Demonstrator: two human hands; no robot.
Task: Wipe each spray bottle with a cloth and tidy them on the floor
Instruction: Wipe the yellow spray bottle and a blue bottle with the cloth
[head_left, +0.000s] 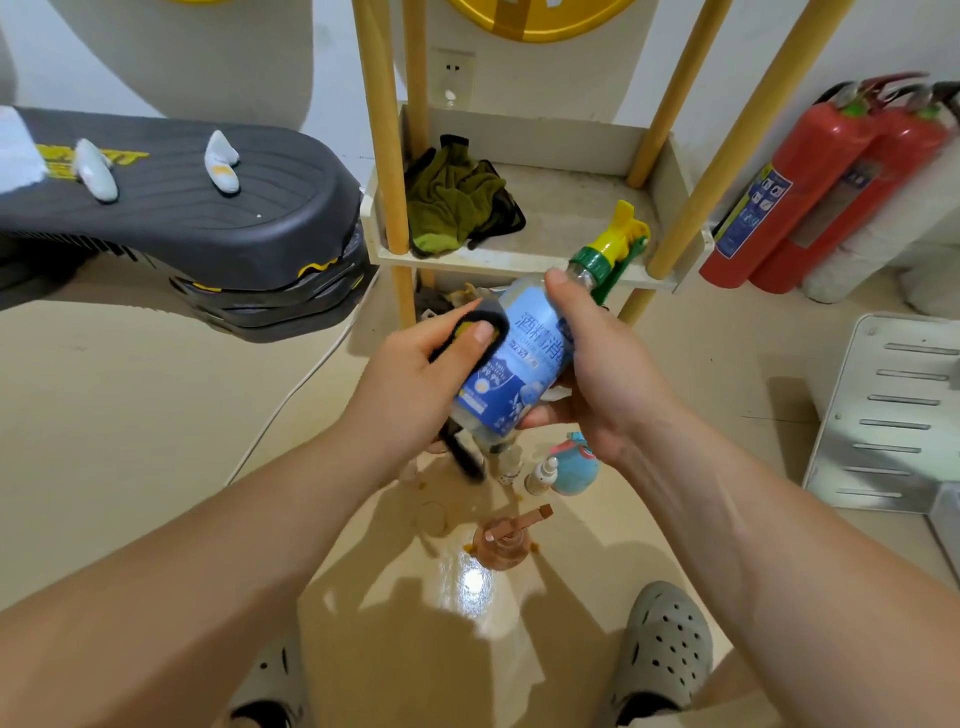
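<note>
A clear spray bottle with a blue label and a yellow-green trigger head is tilted in mid-air at the centre. My right hand grips its right side. My left hand presses a dark cloth against the bottle's left side; a dark strip of it hangs below. On the floor underneath stand a brown pump bottle, a small white spray bottle, a round blue and pink bottle and another small bottle, partly hidden.
A cream shelf unit with yellow posts stands ahead, holding a green cloth. A dark scooter deck lies at the left, red fire extinguishers at the right, a metal panel beside them. My grey clogs are below.
</note>
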